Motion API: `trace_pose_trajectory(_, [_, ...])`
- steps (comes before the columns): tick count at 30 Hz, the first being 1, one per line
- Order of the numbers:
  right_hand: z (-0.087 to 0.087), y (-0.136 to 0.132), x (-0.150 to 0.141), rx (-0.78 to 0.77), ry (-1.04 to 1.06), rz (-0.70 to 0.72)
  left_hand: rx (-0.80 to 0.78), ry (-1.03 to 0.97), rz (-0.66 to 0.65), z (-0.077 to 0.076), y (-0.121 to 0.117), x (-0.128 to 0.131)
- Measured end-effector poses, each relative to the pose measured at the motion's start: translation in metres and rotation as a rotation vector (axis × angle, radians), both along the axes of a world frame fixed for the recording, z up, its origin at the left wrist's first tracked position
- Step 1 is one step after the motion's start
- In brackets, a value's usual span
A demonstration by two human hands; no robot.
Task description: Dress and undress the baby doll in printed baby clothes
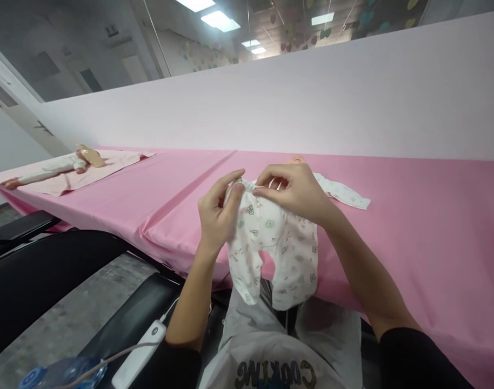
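Note:
A pair of white baby pants with small green and grey prints hangs in front of me, waistband up and legs down. My left hand pinches the waistband at its left corner between thumb and fingers. Further along the same waistband, my right hand is closed on the edge. The pants' lower legs hang over the table edge, above my lap. Behind my right hand, a matching white printed garment lies on the table, mostly hidden, with a bit of a doll's head showing above.
A pink cloth covers the long table against a white wall. At the far left, a dressed doll lies on a paler mat. Black chairs stand at left, with a white power bank and a plastic bottle near me.

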State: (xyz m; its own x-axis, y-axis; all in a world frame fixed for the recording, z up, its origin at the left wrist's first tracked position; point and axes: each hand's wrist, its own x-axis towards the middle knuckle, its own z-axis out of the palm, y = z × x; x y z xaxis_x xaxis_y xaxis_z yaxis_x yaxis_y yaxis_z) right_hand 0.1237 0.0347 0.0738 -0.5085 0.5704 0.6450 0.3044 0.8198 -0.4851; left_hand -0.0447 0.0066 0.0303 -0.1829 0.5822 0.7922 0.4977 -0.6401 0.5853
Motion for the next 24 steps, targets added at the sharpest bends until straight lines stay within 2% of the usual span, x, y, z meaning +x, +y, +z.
trace_pose_trajectory(5, [-0.006, 0.011, -0.003, 0.047, -0.064, -0.141, -0.119, 0.128, -0.001, -0.003, 0.008, 0.000])
trace_pose_trajectory(9, [-0.011, 0.020, -0.006, 0.077, -0.143, -0.221, -0.196, 0.269, 0.104, -0.003, 0.015, 0.000])
trace_pose_trajectory(12, [-0.012, 0.024, -0.008, 0.106, -0.131, -0.212, -0.236, 0.356, 0.158, -0.004, 0.017, -0.003])
trace_pose_trajectory(15, [-0.012, 0.022, -0.008, 0.043, -0.076, -0.103, -0.207, 0.350, 0.137, -0.007, 0.018, -0.008])
trace_pose_trajectory(18, [-0.013, 0.019, -0.008, -0.143, -0.010, 0.052, -0.148, 0.253, 0.065, -0.009, 0.018, -0.009])
trace_pose_trajectory(22, [-0.016, 0.018, -0.013, -0.391, 0.055, 0.240, -0.099, -0.004, -0.067, -0.012, 0.022, -0.007])
trace_pose_trajectory(24, [-0.019, 0.019, -0.017, -0.466, 0.011, 0.349, -0.116, -0.189, -0.148, -0.012, 0.025, -0.006])
